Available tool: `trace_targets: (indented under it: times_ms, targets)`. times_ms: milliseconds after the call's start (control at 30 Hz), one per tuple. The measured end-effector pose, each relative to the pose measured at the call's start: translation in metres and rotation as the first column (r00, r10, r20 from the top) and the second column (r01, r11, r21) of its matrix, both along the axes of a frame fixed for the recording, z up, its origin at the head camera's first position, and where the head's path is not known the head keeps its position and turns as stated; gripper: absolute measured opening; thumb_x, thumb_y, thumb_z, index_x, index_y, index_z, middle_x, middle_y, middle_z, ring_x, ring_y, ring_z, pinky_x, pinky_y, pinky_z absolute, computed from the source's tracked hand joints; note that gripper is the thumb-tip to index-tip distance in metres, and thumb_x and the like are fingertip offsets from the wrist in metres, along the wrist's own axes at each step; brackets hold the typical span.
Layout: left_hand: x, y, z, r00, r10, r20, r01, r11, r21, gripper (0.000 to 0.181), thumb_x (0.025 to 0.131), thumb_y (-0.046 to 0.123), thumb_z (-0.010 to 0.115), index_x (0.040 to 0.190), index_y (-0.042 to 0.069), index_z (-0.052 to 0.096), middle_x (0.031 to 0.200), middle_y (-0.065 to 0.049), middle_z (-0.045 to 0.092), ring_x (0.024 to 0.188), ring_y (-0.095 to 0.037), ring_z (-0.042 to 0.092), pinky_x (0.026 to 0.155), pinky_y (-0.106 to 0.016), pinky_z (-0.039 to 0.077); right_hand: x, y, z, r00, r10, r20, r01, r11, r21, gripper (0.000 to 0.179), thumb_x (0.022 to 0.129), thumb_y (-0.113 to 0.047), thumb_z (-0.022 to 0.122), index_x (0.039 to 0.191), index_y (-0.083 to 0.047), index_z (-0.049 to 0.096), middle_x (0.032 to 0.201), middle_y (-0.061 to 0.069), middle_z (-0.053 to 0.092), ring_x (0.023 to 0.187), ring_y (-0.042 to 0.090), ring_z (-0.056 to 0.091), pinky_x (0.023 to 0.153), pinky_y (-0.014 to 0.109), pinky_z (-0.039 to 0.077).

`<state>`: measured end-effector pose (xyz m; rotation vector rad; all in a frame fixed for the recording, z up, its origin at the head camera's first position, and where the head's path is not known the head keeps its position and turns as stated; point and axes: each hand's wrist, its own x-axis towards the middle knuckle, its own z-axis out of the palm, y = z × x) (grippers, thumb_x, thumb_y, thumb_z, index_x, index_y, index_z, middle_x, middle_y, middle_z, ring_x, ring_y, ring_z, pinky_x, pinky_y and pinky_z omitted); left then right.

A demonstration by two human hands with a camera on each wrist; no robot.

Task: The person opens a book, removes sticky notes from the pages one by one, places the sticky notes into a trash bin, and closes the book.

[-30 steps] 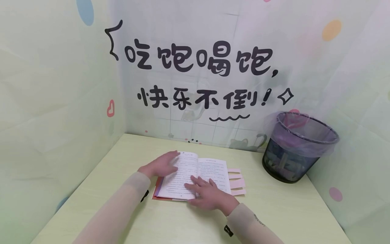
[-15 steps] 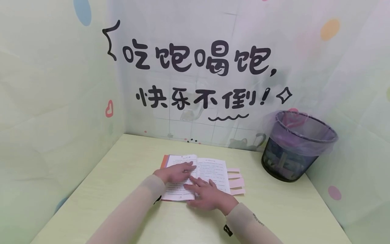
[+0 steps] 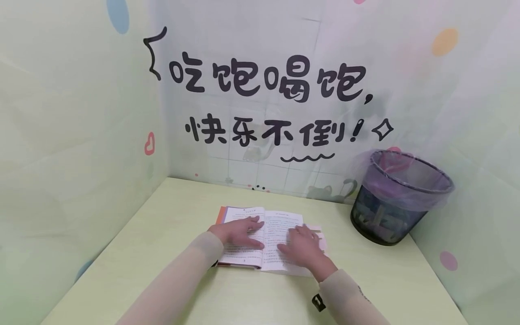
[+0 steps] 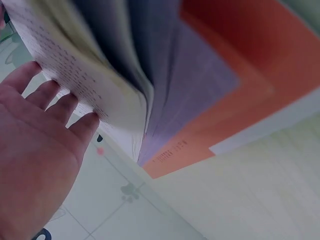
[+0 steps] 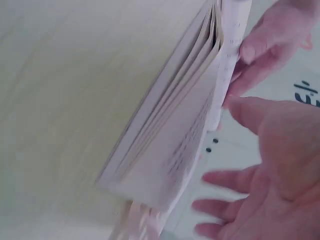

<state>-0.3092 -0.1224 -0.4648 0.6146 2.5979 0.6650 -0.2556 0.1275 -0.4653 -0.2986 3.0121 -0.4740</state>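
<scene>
An open book (image 3: 280,221) with printed pages lies flat on the table. On its left page rests my left hand (image 3: 243,232), fingers stretched toward the centre fold. My right hand (image 3: 304,246) lies over the outer part of the right page, its fingers spread. In the left wrist view, the straight fingers of the left hand (image 4: 40,140) lie against a printed page, beside purple sheets (image 4: 197,87) and an orange cover (image 4: 280,50). The right wrist view has the loosely spread right hand (image 5: 280,160) beside the bowed pages (image 5: 185,135). Pink tabs (image 3: 322,244) stick out past the right page.
A dark mesh waste bin (image 3: 390,225) with a purple liner stands at the table's back right. Fabric walls with printed black characters (image 3: 284,131) enclose the pale table (image 3: 178,203) on the left, back and right.
My left hand has moved right from the left page's outer edge toward the fold. The right hand has moved right from the fold to the right page's outer part.
</scene>
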Motion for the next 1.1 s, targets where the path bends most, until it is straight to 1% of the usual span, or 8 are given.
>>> trace_targets:
  times_ms: [100, 167, 233, 367, 500, 600, 800, 1100]
  targets:
    - [0.002, 0.002, 0.001, 1.0, 0.009, 0.015, -0.009, 1.0, 0.003, 0.096, 0.091, 0.063, 0.083, 0.171, 0.03, 0.041, 0.185, 0.002, 0.024, 0.172, -0.031, 0.02, 0.139, -0.059, 0.022, -0.001, 0.01, 0.0, 0.988, -0.145, 0.055, 0.143, 0.989, 0.048, 0.093, 0.095, -0.058, 0.08, 0.15, 0.013, 0.055, 0.165, 0.035, 0.045, 0.162, 0.058, 0.026, 0.13, 0.076, 0.023]
    - [0.001, 0.003, 0.001, 1.0, 0.011, 0.013, -0.011, 1.0, -0.003, 0.098, 0.089, 0.062, 0.085, 0.171, 0.03, 0.041, 0.185, 0.002, 0.023, 0.172, -0.031, 0.019, 0.139, -0.059, 0.021, 0.0, 0.014, -0.001, 0.979, -0.193, 0.069, 0.189, 0.98, 0.062, 0.097, 0.09, -0.062, 0.084, 0.143, 0.015, 0.059, 0.161, 0.036, 0.046, 0.161, 0.058, 0.027, 0.129, 0.075, 0.026]
    - [0.001, 0.004, 0.001, 1.0, 0.013, 0.011, -0.013, 1.0, -0.005, 0.098, 0.089, 0.061, 0.086, 0.171, 0.03, 0.042, 0.185, 0.002, 0.024, 0.172, -0.031, 0.02, 0.139, -0.058, 0.021, 0.002, 0.017, -0.002, 0.975, -0.213, 0.069, 0.208, 0.975, 0.073, 0.094, 0.087, -0.064, 0.086, 0.133, 0.015, 0.065, 0.153, 0.036, 0.051, 0.157, 0.056, 0.031, 0.126, 0.073, 0.029]
    - [0.0, 0.005, -0.001, 1.0, 0.019, 0.01, -0.019, 1.0, -0.001, 0.099, 0.088, 0.06, 0.087, 0.17, 0.03, 0.042, 0.185, 0.002, 0.024, 0.172, -0.031, 0.02, 0.139, -0.057, 0.022, 0.004, 0.017, -0.004, 0.97, -0.231, 0.082, 0.224, 0.971, 0.084, 0.088, 0.087, -0.066, 0.085, 0.123, 0.013, 0.07, 0.143, 0.034, 0.055, 0.155, 0.055, 0.034, 0.125, 0.074, 0.03]
    - [0.0, 0.006, -0.003, 1.0, 0.018, 0.014, -0.018, 1.0, 0.015, 0.099, 0.089, 0.057, 0.088, 0.171, 0.027, 0.042, 0.185, 0.0, 0.025, 0.172, -0.031, 0.02, 0.139, -0.056, 0.022, 0.005, 0.017, -0.006, 0.967, -0.24, 0.084, 0.232, 0.968, 0.09, 0.094, 0.087, -0.067, 0.085, 0.13, 0.015, 0.066, 0.141, 0.033, 0.056, 0.155, 0.056, 0.034, 0.126, 0.076, 0.027]
    - [0.001, 0.006, -0.003, 1.0, 0.023, 0.016, -0.023, 0.999, 0.026, 0.098, 0.089, 0.055, 0.089, 0.17, 0.026, 0.043, 0.185, 0.0, 0.025, 0.172, -0.031, 0.019, 0.14, -0.056, 0.022, 0.005, 0.016, -0.007, 0.968, -0.241, 0.067, 0.234, 0.967, 0.099, 0.1, 0.086, -0.067, 0.085, 0.135, 0.016, 0.062, 0.14, 0.033, 0.058, 0.151, 0.055, 0.039, 0.125, 0.075, 0.028]
    - [0.003, 0.006, -0.003, 1.0, 0.022, 0.016, -0.022, 0.999, 0.042, 0.098, 0.089, 0.055, 0.089, 0.17, 0.025, 0.042, 0.184, -0.001, 0.025, 0.172, -0.031, 0.019, 0.14, -0.056, 0.022, 0.006, 0.016, -0.005, 0.971, -0.237, 0.025, 0.233, 0.968, 0.096, 0.112, 0.086, -0.066, 0.086, 0.148, 0.02, 0.049, 0.152, 0.037, 0.053, 0.151, 0.055, 0.04, 0.127, 0.074, 0.028]
    - [0.004, 0.005, -0.001, 1.0, 0.007, 0.003, -0.007, 0.999, 0.033, 0.099, 0.091, 0.057, 0.086, 0.172, 0.024, 0.039, 0.185, -0.002, 0.023, 0.173, -0.032, 0.018, 0.14, -0.057, 0.02, 0.008, 0.017, -0.004, 0.975, -0.223, -0.001, 0.222, 0.972, 0.074, 0.095, 0.094, -0.063, 0.079, 0.143, 0.016, 0.057, 0.146, 0.034, 0.057, 0.148, 0.055, 0.044, 0.123, 0.074, 0.032]
